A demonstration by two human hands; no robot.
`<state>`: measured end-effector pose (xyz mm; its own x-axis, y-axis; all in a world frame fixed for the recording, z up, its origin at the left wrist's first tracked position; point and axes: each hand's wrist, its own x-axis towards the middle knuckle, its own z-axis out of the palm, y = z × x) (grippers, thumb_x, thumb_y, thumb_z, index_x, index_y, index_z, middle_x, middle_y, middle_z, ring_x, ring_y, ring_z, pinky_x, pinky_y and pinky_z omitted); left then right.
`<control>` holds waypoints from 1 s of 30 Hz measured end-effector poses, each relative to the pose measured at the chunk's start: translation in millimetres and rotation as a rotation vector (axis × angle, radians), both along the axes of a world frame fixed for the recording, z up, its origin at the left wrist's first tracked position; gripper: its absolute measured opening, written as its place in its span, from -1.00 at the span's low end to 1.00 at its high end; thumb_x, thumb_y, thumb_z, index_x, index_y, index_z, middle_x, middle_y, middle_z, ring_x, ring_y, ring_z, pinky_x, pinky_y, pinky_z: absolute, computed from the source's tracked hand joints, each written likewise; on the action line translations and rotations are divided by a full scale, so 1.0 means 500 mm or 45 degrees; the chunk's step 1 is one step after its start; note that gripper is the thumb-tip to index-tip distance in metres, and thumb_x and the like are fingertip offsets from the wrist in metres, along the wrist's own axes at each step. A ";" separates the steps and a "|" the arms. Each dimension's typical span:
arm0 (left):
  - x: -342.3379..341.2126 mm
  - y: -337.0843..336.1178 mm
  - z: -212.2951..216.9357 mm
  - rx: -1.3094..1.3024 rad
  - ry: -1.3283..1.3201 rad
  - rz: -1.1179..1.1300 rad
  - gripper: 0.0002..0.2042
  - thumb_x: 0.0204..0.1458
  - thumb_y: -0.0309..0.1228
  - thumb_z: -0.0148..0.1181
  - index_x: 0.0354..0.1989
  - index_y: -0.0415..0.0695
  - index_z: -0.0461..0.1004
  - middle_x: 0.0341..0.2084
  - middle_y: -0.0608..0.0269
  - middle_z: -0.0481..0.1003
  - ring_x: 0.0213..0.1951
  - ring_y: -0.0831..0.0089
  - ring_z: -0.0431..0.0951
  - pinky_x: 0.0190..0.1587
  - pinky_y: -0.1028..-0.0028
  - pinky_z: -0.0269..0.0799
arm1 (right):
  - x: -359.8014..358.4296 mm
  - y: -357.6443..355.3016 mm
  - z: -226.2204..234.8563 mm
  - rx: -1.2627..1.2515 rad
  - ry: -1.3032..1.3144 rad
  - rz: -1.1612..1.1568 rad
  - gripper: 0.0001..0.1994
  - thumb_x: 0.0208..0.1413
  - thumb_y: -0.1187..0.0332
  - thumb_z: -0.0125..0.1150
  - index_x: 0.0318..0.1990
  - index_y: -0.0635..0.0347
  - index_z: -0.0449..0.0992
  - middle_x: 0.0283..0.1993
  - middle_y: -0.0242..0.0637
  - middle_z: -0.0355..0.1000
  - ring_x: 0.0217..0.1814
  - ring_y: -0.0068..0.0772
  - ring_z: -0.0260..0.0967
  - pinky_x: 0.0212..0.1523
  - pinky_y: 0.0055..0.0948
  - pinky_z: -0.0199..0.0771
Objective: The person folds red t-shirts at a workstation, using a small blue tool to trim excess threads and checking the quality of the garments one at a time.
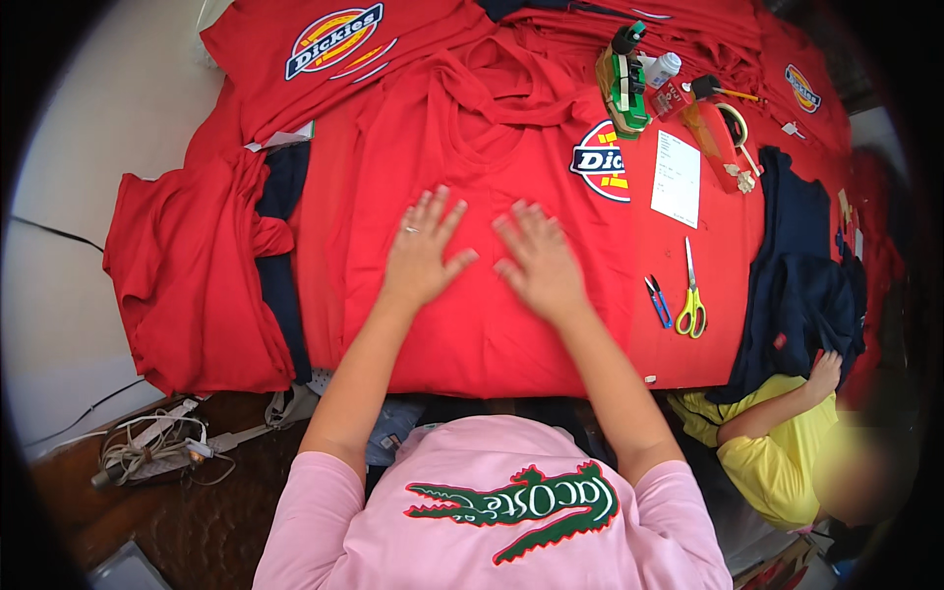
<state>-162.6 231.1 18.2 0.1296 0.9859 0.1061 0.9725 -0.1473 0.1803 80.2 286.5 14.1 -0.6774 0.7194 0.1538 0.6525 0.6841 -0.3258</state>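
- The red counter (688, 364) carries clothes (197, 295).
- The red hooded garment (482, 315) lies flat on its middle, hood (492, 74) pointing to the far side, long axis running near to far.
- The left hand (423, 251) and the right hand (544, 265) are palm-down on it, apart.
- Their fingers (436, 205) are released, spread forward; thumbs (460, 262) turn inward.

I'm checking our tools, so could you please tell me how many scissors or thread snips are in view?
2: yellow-handled scissors, to the right of the right hand, and blue snips, just left of the scissors. Others may be hidden.
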 end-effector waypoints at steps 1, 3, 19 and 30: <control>-0.021 0.009 -0.002 0.034 0.104 0.087 -0.23 0.23 0.14 0.14 0.56 0.10 0.14 0.59 0.12 -0.01 0.59 0.00 -0.07 0.56 -0.10 -0.19 | 0.026 0.036 -0.013 0.088 0.006 -0.132 -0.24 0.31 -0.05 0.15 0.57 0.03 0.12 0.66 -0.06 -0.04 0.70 0.04 -0.15 0.62 0.06 -0.12; -0.041 0.030 0.002 0.052 0.110 0.209 -0.21 0.23 0.19 0.11 0.57 0.09 0.13 0.59 0.16 0.00 0.59 -0.01 -0.09 0.55 -0.15 -0.22 | 0.066 0.104 -0.003 0.180 -0.124 -0.253 -0.28 0.35 -0.08 0.09 0.57 -0.05 0.13 0.66 -0.13 -0.04 0.70 -0.03 -0.13 0.63 0.03 -0.15; -0.029 0.147 0.047 0.229 -0.271 0.271 -0.49 0.10 -0.28 0.38 0.22 -0.18 0.47 0.20 0.08 0.41 0.38 0.06 0.27 0.47 -0.04 0.04 | 0.356 -0.101 0.016 0.168 0.156 -0.858 -0.55 0.25 0.47 0.19 0.30 0.23 0.44 0.24 -0.05 0.42 0.30 0.07 0.36 0.29 -0.05 0.35; 0.055 0.168 0.124 0.185 -0.539 0.097 -0.75 0.03 -0.32 0.47 -0.20 -0.18 0.60 -0.19 0.18 0.58 0.01 0.18 0.49 0.20 0.22 0.31 | 0.357 -0.088 -0.009 -0.412 0.833 -1.295 -0.83 0.37 0.43 0.05 -0.04 0.30 0.53 -0.34 -0.22 0.49 -0.33 -0.40 0.48 -0.25 -0.40 0.49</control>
<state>-135.2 315.1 80.2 -0.0270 0.9619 0.2722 0.8265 -0.1317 0.5473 258.8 242.7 9.7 0.3432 0.9388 -0.0300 0.4904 -0.2063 -0.8467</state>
